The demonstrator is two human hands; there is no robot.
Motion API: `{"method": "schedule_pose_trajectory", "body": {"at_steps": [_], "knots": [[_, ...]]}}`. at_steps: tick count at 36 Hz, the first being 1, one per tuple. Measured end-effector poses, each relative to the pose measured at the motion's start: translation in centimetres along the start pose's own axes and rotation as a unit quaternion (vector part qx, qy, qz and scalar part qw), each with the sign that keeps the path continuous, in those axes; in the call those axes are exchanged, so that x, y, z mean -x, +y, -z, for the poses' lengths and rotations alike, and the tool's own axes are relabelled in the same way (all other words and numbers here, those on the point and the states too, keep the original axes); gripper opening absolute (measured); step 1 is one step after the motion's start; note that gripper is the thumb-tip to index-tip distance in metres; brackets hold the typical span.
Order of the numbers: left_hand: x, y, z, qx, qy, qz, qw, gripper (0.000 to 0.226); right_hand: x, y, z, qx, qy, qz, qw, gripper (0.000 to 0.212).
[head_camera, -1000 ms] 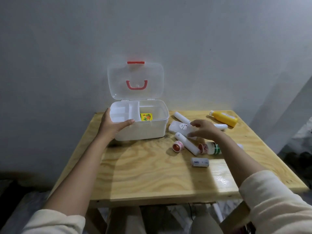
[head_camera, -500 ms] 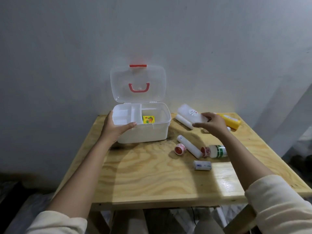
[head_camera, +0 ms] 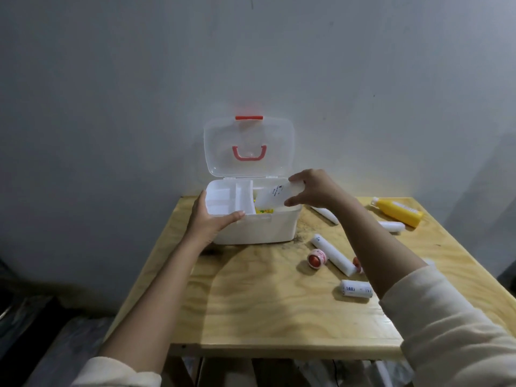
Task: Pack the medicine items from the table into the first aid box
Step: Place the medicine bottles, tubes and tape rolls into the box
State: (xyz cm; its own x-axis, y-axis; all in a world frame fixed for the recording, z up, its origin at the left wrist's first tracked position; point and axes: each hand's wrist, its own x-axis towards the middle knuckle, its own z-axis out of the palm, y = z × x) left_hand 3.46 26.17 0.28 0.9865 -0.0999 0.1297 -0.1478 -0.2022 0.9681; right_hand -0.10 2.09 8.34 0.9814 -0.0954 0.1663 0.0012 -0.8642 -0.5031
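Head view: the right hand (head_camera: 315, 191) is pinching a white pack (head_camera: 272, 199) between thumb and fingers and tipping it into the box (head_camera: 265, 233), low end first. A second ago the pack was lying on the table (head_camera: 279, 317) under this hand. Half a second ago it was already lifting, held out ahead of the fingers and short of the box. Now its lower end is dipping past the rim into the big compartment, next to a yellow carton (head_camera: 264, 210) already lying there. Its upper end is sitting in the fingertips above the rim, so the hand is not yet letting go.

The left hand (head_camera: 212, 219) is gripping the box's near corner, thumb lying along the front rim and fingers wrapping the side wall. It is keeping the same hold as before and steadying the box. The lid (head_camera: 248, 146) is standing open beyond both hands.

As I judge it, one more item is all but packed, and only the release is remaining for it. A jar (head_camera: 317, 258), a long tube (head_camera: 333, 254) and a roll (head_camera: 357, 289) are waiting just left of the right forearm. A second tube (head_camera: 325, 215) is lying under the wrist, and a bottle (head_camera: 399, 212) is lying out to the forearm's right. Most of the packing is still waiting.
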Motion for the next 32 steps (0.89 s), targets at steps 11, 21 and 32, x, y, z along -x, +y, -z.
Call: {"method": "schedule_pose_trajectory", "body": {"at_steps": [11,21,32], "knots": [[0.0,-0.2,0.0,-0.002,0.007,0.005,1.000,0.115,-1.7,-1.2,-3.1,0.064,-0.047,0.026,0.996,0.070],[0.0,-0.1,0.2,-0.020,-0.002,0.007,1.000,0.126,-2.7,-1.7,-4.3,0.094,-0.086,0.045,0.991,0.044],[-0.1,0.1,0.1,-0.021,-0.001,-0.003,1.000,0.105,-2.9,-1.3,-4.1,0.088,-0.060,0.037,0.994,0.045]]}}
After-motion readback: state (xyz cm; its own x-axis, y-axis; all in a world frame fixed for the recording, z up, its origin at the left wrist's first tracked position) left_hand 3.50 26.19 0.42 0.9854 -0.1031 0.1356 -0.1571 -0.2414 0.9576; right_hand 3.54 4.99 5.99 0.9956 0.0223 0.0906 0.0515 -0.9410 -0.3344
